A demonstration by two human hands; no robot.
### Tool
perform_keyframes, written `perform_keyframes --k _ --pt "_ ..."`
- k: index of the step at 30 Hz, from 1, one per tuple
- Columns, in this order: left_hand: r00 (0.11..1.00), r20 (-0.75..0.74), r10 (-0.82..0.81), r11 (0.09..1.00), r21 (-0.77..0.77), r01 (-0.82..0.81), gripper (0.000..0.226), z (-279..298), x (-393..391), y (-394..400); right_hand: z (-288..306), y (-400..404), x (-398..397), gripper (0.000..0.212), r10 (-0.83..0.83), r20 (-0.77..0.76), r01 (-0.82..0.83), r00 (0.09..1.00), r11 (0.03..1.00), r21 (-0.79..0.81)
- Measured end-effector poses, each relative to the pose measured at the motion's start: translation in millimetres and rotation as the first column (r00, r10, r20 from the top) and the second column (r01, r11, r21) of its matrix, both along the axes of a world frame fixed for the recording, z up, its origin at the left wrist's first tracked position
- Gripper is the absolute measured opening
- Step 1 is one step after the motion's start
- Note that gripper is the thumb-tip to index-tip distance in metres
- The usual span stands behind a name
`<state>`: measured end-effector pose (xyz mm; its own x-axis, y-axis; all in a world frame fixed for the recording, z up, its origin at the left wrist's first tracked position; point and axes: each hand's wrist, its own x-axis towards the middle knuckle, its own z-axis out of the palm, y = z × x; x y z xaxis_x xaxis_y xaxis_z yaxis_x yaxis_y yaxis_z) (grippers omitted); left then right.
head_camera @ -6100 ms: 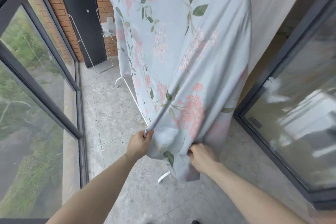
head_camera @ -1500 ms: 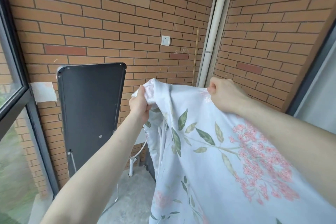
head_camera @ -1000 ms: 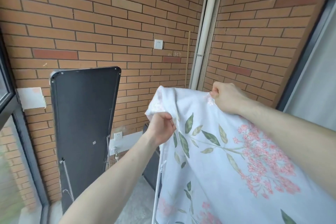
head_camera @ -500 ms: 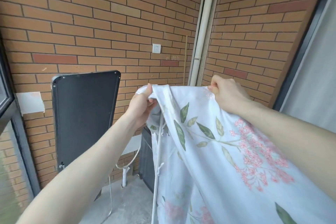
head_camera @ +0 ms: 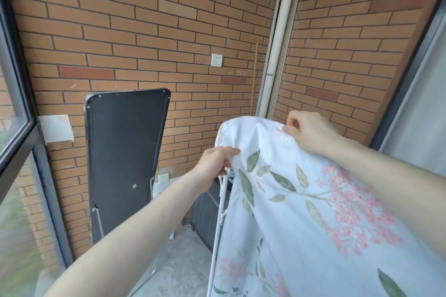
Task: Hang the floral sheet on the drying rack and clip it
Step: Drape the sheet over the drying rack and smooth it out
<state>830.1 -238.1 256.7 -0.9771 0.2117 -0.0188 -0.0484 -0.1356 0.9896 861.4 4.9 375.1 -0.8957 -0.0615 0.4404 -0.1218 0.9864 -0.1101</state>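
Outdoors, on a brick-walled balcony:
Sheet: the floral sheet [head_camera: 301, 200] fills the lower right of the frame, draped over the top of a white rack [head_camera: 218, 219] and hanging down on the near side; only one thin upright of the rack shows, at lower centre.
Left hand: the left hand [head_camera: 214, 164], at centre, pinches the sheet's left edge just above the rack's upright, fingers curled into the cloth, likely to pull that edge square with the frame.
Right hand: the right hand [head_camera: 306, 132], at right of centre and higher, has its grip clenched on a fold at the sheet's top ridge, probably to hold the cloth taut so it lies flat.
Clips: no clip is clearly seen; a small blue item under the left hand is too hidden to name.
Progress: hanging looks nearly done; clipping seems not yet begun.
Background: a dark folded panel [head_camera: 125, 152] leans on the brick wall [head_camera: 144, 19] at left centre; a pale pipe [head_camera: 277, 43] runs down the corner.
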Motion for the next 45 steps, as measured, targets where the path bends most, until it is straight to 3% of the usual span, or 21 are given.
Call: perform_keyframes --k 2,4,6,8,11,14,18,20,24,30,33,38,40,42,43,45 --pt "0.999 0.007 -0.045 0.963 0.265 0.042 0.035 6.1 1.9 -6.0 -2.2 1.8 3.3 0.022 0.003 0.011 -0.003 1.0 1.0 -0.011" --pt "0.989 0.011 -0.144 0.842 0.526 0.117 0.04 15.4 6.2 -11.3 -4.4 3.7 5.4 0.019 0.025 0.019 -0.024 1.0 0.999 -0.025" --pt "0.976 -0.005 -0.216 0.768 0.616 0.174 0.04 29.0 8.2 -12.5 -5.7 5.2 7.0 0.016 0.058 0.025 -0.058 0.998 0.998 -0.029" --pt "0.972 0.021 -0.234 0.798 0.576 0.18 0.054 41.7 1.8 -6.7 -5.0 6.7 7.0 0.017 0.084 0.015 -0.084 0.996 0.996 -0.032" --pt "0.962 0.161 -0.221 0.921 0.358 0.152 0.079 53.9 -11.7 2.3 -6.1 6.3 11.6 0.018 0.1 -0.006 -0.101 0.995 0.994 -0.032" --pt "0.971 0.208 -0.116 0.978 0.195 0.075 0.066 62.2 -25.4 11.1 -8.7 5.4 15.6 0.019 0.097 -0.033 -0.098 0.995 0.995 -0.032" --pt "0.994 0.09 0.055 0.933 0.351 -0.084 0.056 77.5 -32.8 13.1 -5.2 3.5 20.4 0.018 0.088 -0.039 -0.09 0.995 0.994 -0.054" --pt "0.998 0.023 0.051 0.875 0.48 -0.056 0.06 78.5 -30.9 6.7 -4.8 -1.0 22.0 0.018 0.098 -0.047 -0.1 0.994 0.994 -0.048" --pt "0.999 -0.021 0.05 0.785 0.619 -0.026 0.044 52.2 -19.8 -14.2 -5.3 -7.1 23.7 0.017 0.118 -0.04 -0.119 0.992 0.992 -0.034" --pt "0.954 -0.012 0.298 0.775 0.587 -0.235 0.036 7.8 -11.2 -45.8 -2.8 -13.0 29.8 0.027 0.055 0.039 -0.058 0.998 0.995 0.083" --pt "0.939 0.046 0.34 0.773 0.556 -0.306 0.036 -11.2 -1.2 -53.9 -1.0 -20.9 33.7 0.031 0.054 0.07 -0.06 0.996 0.994 0.088" --pt "0.944 0.316 0.1 0.76 0.588 -0.277 0.024 -77.9 15.8 -26.0 -6.8 -20.8 31.6 0.02 0.066 0.091 -0.075 0.994 0.992 0.099" --pt "0.923 0.385 0.014 0.822 0.52 -0.23 0.018 -96.7 11.9 -12.1 -8.1 -15.6 30.0 0.021 0.063 0.077 -0.069 0.995 0.994 0.088" --pt "0.933 0.35 -0.082 0.921 0.385 -0.063 0.024 -101.8 2.7 2.6 -10.0 -11.7 27.7 0.023 0.061 0.059 -0.067 0.996 0.993 0.092" --pt "0.939 0.31 -0.15 0.934 0.357 0.032 0.032 -96.7 -0.7 10.1 -11.1 -9.2 28.0 0.023 0.054 0.053 -0.059 0.997 0.994 0.092" --pt "0.939 0.228 -0.259 0.888 0.438 0.139 0.049 -77.6 -5.3 18.2 -12.2 -7.6 26.2 0.023 0.041 0.049 -0.046 0.998 0.994 0.095"
